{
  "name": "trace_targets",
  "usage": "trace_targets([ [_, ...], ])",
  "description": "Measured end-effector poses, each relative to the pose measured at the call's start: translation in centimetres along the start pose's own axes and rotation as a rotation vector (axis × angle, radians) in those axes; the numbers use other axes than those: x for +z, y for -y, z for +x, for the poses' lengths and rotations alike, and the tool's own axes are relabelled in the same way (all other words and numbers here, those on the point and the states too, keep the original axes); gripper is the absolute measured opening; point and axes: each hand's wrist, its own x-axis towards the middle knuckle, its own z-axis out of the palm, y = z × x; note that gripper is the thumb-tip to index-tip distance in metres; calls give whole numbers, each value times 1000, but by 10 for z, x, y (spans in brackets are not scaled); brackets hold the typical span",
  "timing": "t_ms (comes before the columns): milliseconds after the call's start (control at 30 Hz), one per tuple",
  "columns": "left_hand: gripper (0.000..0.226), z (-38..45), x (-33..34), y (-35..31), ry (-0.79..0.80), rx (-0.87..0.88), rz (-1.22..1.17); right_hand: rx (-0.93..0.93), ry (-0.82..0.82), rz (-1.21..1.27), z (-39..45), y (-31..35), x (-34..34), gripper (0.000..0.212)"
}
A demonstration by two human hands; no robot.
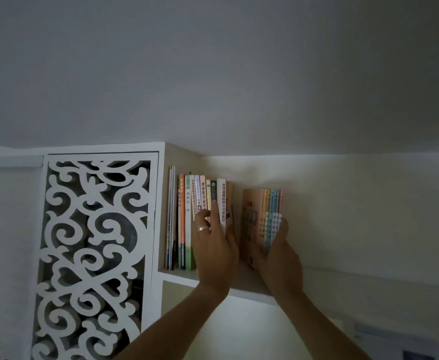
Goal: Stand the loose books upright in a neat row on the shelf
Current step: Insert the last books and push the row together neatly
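Two hands steady glossy upright books on smooth white shelf

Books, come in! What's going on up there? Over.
Left hand steadies row. Right hand grips loose bundle, upright on shelf. Gap between them, nothing in it.

Both bare forearms raised up and forward, converging from the lower frame. Left hand extended with fingers nearly straight and pointing upward, back of hand toward the camera, a ring on one finger. Right hand cupped, fingers curled upward in a grip, thumb on the near side.
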Motion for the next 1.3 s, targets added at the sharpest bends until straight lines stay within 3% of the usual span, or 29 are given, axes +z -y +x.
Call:
trace_targets([
  [333, 53, 4, 38, 28, -116, 109, 167, -25, 163, -236, -2, 0, -5, 86],
  [500, 62, 10, 40, 31, -26, 85, 187, -127, 319, -119, 0, 1, -2, 91],
  [667, 71, 16, 36, 51, 66, 283, 367, -84, 507, 95, -1, 12, -10, 86],
  [733, 73, 18, 31, 65, 73, 383, 394, -16, 563, 184, -1, 17, -8, 96],
  [900, 75, 28, 21, 96, 91, 575, 440, 22, 530, 174, -10, 42, 16, 133],
  [1133, 73, 41, 11, 107, 53, 657, 410, 62, 459, 152, -5, 59, 40, 114],
  [1300, 81, 39, 7, 105, 93, 475, 163, 1, 518, 104, -2, 46, 36, 123],
])
